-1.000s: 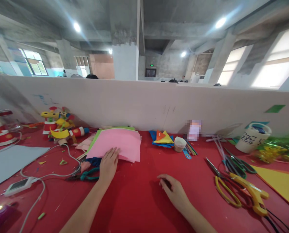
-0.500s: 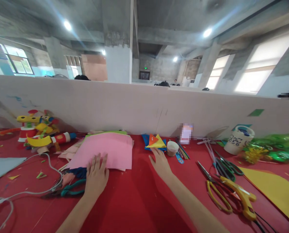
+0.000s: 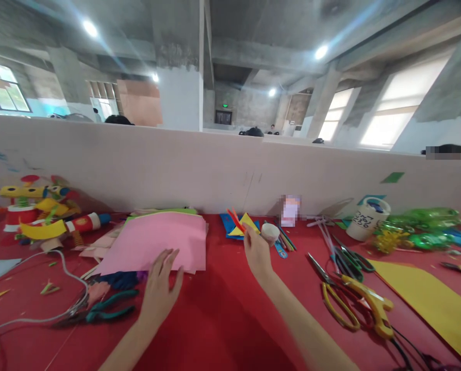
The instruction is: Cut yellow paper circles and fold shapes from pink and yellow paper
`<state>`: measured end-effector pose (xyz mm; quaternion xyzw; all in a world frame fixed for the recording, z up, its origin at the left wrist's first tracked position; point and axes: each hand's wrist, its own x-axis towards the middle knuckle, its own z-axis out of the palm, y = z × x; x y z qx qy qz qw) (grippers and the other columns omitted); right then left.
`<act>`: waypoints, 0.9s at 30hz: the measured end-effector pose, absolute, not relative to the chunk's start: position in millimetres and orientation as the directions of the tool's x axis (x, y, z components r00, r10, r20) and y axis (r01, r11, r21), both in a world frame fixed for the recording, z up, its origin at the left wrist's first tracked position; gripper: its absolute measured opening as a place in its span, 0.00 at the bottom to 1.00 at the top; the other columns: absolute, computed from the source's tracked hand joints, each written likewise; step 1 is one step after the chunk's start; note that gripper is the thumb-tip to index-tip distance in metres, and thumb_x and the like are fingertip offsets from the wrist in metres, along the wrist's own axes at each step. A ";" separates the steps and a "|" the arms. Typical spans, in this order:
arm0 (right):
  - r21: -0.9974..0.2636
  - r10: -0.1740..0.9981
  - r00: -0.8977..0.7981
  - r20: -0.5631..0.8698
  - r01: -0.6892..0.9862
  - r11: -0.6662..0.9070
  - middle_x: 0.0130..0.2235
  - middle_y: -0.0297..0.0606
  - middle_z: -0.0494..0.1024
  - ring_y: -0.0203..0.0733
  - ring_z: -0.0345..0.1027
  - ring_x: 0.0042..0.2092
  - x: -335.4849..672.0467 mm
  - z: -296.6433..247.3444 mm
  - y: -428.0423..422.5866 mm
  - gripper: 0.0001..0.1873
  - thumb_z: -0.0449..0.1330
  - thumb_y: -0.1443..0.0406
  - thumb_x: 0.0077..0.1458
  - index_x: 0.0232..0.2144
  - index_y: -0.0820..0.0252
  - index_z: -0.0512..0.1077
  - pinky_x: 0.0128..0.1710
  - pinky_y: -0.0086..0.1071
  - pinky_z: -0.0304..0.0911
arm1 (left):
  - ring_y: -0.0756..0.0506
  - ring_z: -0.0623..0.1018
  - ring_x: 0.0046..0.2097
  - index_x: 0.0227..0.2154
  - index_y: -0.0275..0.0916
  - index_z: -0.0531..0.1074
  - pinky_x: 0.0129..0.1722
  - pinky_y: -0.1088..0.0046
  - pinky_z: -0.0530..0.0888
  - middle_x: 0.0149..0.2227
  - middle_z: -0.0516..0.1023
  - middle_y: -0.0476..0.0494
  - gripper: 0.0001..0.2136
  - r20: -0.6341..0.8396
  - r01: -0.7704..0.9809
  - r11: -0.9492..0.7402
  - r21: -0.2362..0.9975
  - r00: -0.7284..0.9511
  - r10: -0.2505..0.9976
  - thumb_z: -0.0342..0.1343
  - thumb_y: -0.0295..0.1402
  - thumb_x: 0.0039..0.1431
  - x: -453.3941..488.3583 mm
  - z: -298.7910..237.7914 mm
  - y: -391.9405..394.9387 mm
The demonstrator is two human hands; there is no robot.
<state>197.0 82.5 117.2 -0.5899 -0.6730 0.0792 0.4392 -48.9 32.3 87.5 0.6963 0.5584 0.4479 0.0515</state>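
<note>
My right hand (image 3: 258, 253) is closed in a pinch on an orange folded paper triangle (image 3: 234, 218), which is tilted up and seen nearly edge-on. Just behind it lie a yellow folded paper (image 3: 238, 230) and blue folded papers (image 3: 226, 224). A small whitish cup (image 3: 270, 234) stands close to the right of that hand. My left hand (image 3: 161, 283) is open, its fingertips over the front edge of a stack of pink paper sheets (image 3: 157, 237). Teal-handled pliers (image 3: 112, 305) lie to its left.
At the right are yellow-handled scissors (image 3: 341, 306), a yellow glue gun (image 3: 372, 304), yellow sheets (image 3: 427, 304) and a white tub (image 3: 367, 219). Paper toy figures (image 3: 21, 211) and a white cable (image 3: 66, 270) occupy the left. A pale partition (image 3: 215, 170) borders the red table.
My right hand has closed on the orange triangle and tilted it up off the other folded papers. My left hand has shifted right across the pink sheets. The view has turned slightly right.
</note>
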 end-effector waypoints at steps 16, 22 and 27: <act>-0.921 0.979 -0.075 0.190 0.331 0.204 0.33 0.40 0.78 0.42 0.72 0.35 205.6 60.7 -45.6 0.13 0.56 0.58 0.52 0.34 0.60 0.73 0.36 0.31 0.67 | 0.46 0.76 0.40 0.46 0.44 0.60 0.43 0.66 0.70 0.40 0.74 0.46 0.19 -0.203 -0.487 0.359 0.796 0.343 0.917 0.55 0.38 0.51 31.5 89.8 -25.9; -0.875 0.979 -0.013 0.205 0.445 0.190 0.21 0.34 0.69 0.37 0.62 0.23 208.4 56.2 -45.1 0.16 0.51 0.57 0.55 0.22 0.61 0.68 0.22 0.26 0.57 | 0.45 0.73 0.46 0.52 0.48 0.57 0.53 0.64 0.62 0.43 0.74 0.48 0.30 -0.127 -0.413 0.311 0.856 0.416 0.900 0.61 0.27 0.46 36.1 84.3 -30.2; -0.841 0.970 -0.041 0.238 0.492 0.227 0.25 0.35 0.71 0.37 0.64 0.27 209.7 61.9 -48.8 0.13 0.50 0.58 0.56 0.26 0.60 0.68 0.25 0.26 0.57 | 0.45 0.73 0.46 0.55 0.46 0.55 0.50 0.65 0.64 0.44 0.74 0.45 0.28 -0.226 -0.483 0.449 0.751 0.452 0.863 0.55 0.34 0.51 37.1 93.7 -31.0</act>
